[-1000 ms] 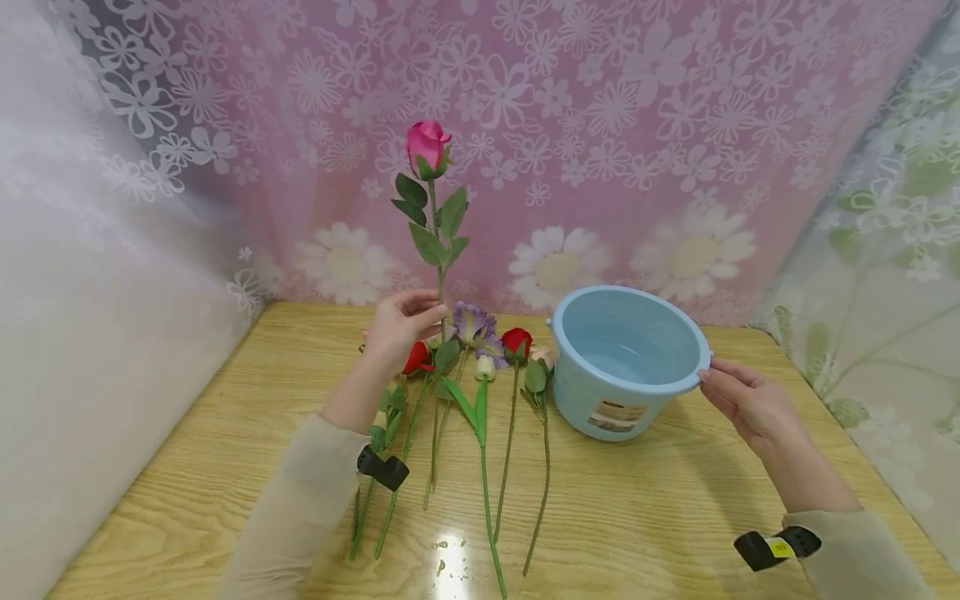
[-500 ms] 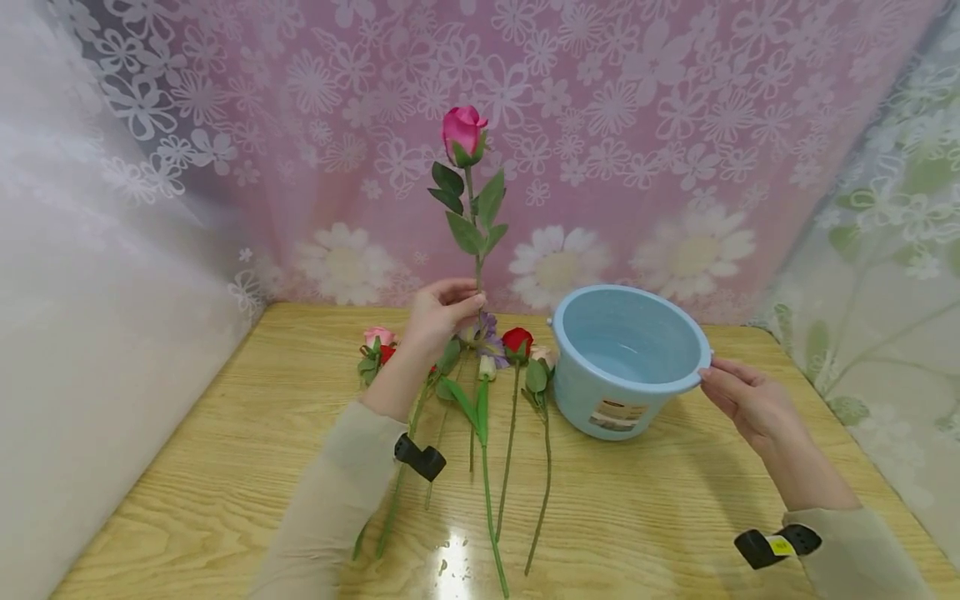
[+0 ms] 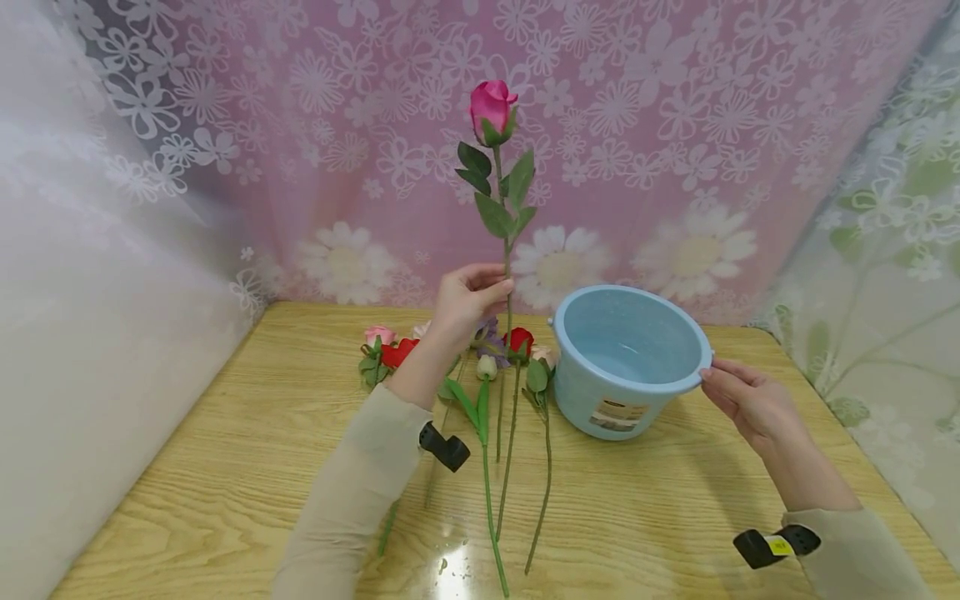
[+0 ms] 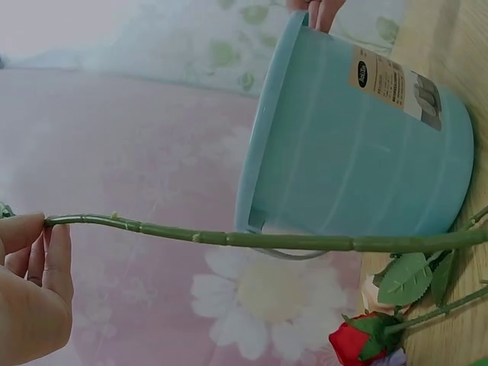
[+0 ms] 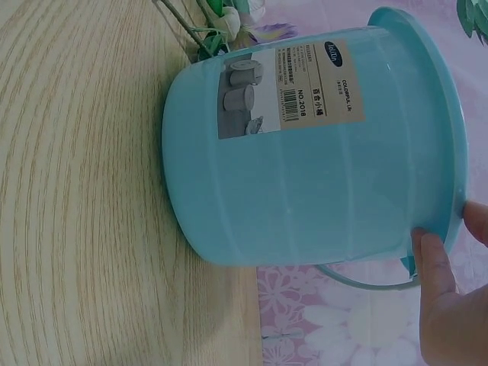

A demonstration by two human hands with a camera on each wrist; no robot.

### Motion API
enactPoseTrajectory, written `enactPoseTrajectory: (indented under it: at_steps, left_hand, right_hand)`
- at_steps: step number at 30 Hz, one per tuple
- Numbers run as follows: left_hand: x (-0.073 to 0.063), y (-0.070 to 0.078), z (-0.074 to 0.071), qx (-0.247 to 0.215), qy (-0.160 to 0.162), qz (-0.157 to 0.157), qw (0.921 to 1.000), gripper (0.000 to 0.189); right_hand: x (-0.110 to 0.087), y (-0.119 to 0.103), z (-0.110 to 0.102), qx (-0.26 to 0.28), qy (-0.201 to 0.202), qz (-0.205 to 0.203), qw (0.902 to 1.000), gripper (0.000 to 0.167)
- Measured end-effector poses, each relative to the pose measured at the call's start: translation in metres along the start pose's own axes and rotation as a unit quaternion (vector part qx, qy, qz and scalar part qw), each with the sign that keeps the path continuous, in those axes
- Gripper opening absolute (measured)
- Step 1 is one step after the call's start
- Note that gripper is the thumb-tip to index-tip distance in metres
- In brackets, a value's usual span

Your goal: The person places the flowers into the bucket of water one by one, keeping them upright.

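Note:
My left hand (image 3: 467, 304) pinches the green stem (image 4: 191, 235) of a pink rose (image 3: 492, 112) between thumb and fingers. The rose stands upright above the table, bloom at the top, its leaves just over the hand. To its right is a light blue bucket (image 3: 622, 367) with a paper label (image 5: 292, 89); its inside shows nothing but the bare blue bottom. My right hand (image 3: 753, 408) holds the bucket's rim at the right side, thumb on top and fingers beneath, as the right wrist view (image 5: 454, 297) shows.
Several artificial flowers lie on the wooden table (image 3: 637, 517): a red rose (image 3: 519, 340), a white tulip (image 3: 487, 367), a purple iris (image 3: 489, 340) and a light pink rose (image 3: 380, 336). A peach bloom (image 3: 543, 357) lies close against the bucket. A pink floral curtain (image 3: 360, 167) hangs behind.
My left hand has carried the pink rose to the right and upward, nearer the bucket. The right hand and the bucket have stayed in place.

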State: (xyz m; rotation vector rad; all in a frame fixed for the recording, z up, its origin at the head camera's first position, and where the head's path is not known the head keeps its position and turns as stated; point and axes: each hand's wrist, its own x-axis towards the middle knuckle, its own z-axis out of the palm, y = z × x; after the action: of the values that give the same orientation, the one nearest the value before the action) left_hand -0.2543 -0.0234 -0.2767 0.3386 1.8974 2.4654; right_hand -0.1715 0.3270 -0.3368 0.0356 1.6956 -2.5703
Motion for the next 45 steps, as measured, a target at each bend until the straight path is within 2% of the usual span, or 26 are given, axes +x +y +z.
enactPoseTrajectory:
  at_steps: [12,21,33,37,45]
  left_hand:
    - [0.002,0.011,0.018,0.003,-0.017,0.011,0.9998,0.026]
    - [0.004,0.018,0.029,0.023,-0.045,0.022,0.9985,0.030]
    - [0.006,0.036,0.051,0.056,-0.064,0.055,0.9948,0.027]
    - [0.008,0.044,0.058,0.062,-0.069,0.081,0.9924,0.025]
    - [0.011,0.059,0.072,0.056,-0.085,0.153,0.9829,0.023]
  right_hand:
    - [-0.001,-0.001,0.001,-0.011,0.005,-0.002,0.9999,0.018]
    - [-0.002,-0.001,0.001,-0.008,0.009,-0.005,0.9999,0.018]
    - [-0.002,0.001,0.000,-0.004,0.012,-0.003,0.9999,0.018]
    - [-0.003,0.000,0.000,-0.001,0.015,-0.002,0.9999,0.017]
    - [-0.002,0.000,0.002,0.002,0.017,-0.001,0.9999,0.018]
